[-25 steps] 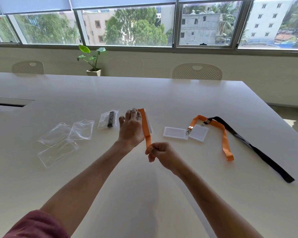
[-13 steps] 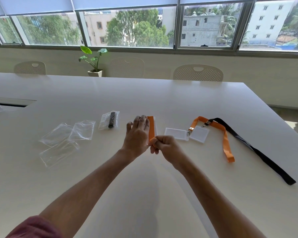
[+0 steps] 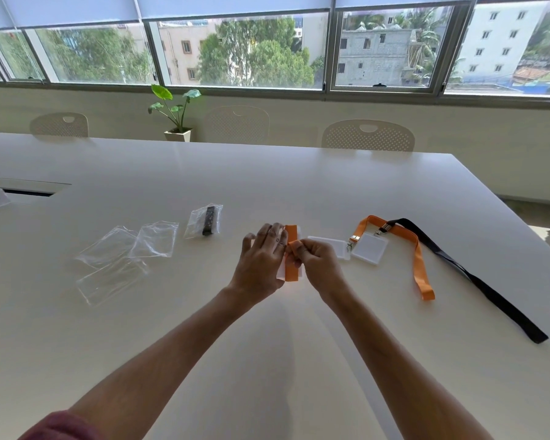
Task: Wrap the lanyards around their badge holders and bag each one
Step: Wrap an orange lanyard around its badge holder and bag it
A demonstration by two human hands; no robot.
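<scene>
You've got the badge holder up off the table in your left hand, fingers spread flat across its back face with the thumb presumably on the far side (can't see it), so it's more propped than clenched. Your right hand is curled shut, pinching the loose end of the orange lanyard, which runs in a band down the holder's front.

That strap looks soft and floppy with zero stiffness, so my guess is it'll spring loose the second you let off the tension. Keep it pinched right at the end and pull snug. The holder looks like thin, light, stiff plastic, probably a bit slick, so hold it by the long edges rather than the faces and the wraps have room to pass.

Off to your right, two more holders lie touching each other, with a second orange lanyard and a black lanyard still unwrapped and trailing towards the table edge. One finished bag with a dark wrapped bundle sits left of your hands, and further left are the empty clear bags, overlapping. Those are flimsy and will cling shut, so I reckon you'll want both hands free to open one, which means tucking that strap end under a wrap first
</scene>
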